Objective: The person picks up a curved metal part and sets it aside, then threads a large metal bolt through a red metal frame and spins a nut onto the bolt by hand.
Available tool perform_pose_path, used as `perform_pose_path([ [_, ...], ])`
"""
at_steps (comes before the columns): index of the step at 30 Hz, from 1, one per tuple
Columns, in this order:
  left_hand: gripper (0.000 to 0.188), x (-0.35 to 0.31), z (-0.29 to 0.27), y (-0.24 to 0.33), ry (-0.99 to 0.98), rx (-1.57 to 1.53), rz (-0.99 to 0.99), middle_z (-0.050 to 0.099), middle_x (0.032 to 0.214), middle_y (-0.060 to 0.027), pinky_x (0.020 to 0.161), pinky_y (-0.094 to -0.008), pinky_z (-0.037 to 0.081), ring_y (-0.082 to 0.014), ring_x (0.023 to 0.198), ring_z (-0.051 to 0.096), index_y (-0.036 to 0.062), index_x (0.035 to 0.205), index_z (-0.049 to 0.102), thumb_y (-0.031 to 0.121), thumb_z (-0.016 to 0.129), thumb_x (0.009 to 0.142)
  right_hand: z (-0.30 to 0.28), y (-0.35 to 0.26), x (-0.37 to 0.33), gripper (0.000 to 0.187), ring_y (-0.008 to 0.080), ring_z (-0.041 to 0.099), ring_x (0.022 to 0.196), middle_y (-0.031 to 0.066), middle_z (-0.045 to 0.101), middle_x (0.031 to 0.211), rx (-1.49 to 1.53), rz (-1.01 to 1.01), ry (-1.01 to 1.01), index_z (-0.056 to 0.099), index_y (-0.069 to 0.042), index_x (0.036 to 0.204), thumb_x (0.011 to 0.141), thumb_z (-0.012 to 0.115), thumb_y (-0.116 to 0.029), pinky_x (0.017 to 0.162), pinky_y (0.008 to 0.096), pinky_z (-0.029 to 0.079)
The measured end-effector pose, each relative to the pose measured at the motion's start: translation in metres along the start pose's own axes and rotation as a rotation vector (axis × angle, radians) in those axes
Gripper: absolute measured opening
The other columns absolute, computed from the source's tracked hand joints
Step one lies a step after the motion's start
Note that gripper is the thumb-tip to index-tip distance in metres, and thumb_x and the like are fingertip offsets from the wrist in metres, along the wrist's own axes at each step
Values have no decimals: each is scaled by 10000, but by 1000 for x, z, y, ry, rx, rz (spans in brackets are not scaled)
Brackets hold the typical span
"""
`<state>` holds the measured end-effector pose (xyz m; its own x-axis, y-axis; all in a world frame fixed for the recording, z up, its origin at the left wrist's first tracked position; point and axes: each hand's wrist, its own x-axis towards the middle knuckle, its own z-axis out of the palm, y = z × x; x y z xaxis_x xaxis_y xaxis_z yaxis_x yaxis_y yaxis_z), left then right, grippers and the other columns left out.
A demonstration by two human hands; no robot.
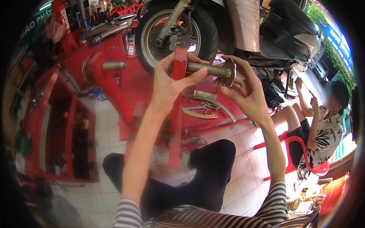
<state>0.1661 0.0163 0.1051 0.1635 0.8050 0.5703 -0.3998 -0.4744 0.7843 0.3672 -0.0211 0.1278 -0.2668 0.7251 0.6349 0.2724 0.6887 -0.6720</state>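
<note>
A thick threaded bolt (205, 68) runs sideways through the top of an upright red metal arm (177, 114). My left hand (169, 78) is closed round the arm's upper end, its thumb lying along the bolt. At the bolt's right end sits a flat metal plate (230, 74). My right hand (249, 87) curls round this plate, fingers above and behind it, thumb below; part of the fingers is hidden. Farther left, another red arm (104, 81) carries a second threaded bolt (114, 65). Just beyond my hands stands a motorbike's front wheel (178, 32).
Curved metal parts (213, 106) and wrenches lie on the red platform (152, 99) beneath the motorbike (289, 34). A red cabinet (57, 125) stands at left. On the right, a person (323, 121) sits on a red plastic chair (292, 150), holding a thin rod.
</note>
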Motion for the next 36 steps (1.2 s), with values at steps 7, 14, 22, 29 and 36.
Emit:
perform_pose_path([
  [7,302,-2,1,8,-43,18,4,688,1020,-137,674,-259,563,-153,791,691,-18,1034,612,118,769,814,-10,-1,6,562,115,672,853,112,708,958,-145,6,-61,509,-14,1286,796,770,-93,854,285,500],
  [14,305,-3,0,5,-30,-19,-18,688,920,-112,648,-257,555,-155,751,690,-24,1028,598,131,764,825,-3,4,8,583,172,683,925,127,671,1132,-91,-172,49,578,-23,1234,696,792,40,837,287,543],
  [22,250,-2,0,5,4,-99,-69,667,850,-80,668,-238,531,-138,750,675,-8,950,615,85,789,797,-10,23,12,550,236,673,968,136,637,1196,-468,-703,94,622,-57,1186,674,755,93,810,311,557],
  [29,247,-4,1,-1,44,-84,-33,665,851,-67,687,-239,530,-131,750,668,-7,952,618,81,788,795,-8,9,-16,686,189,630,1069,145,591,1253,252,120,-48,411,-25,1361,768,751,24,910,312,512],
  [36,265,-2,-1,-4,47,-35,29,669,855,-74,700,-249,545,-140,772,679,-18,952,613,101,792,797,3,-2,-7,570,185,702,924,108,698,1031,26,89,1,462,-9,1296,782,707,21,832,293,522],
])
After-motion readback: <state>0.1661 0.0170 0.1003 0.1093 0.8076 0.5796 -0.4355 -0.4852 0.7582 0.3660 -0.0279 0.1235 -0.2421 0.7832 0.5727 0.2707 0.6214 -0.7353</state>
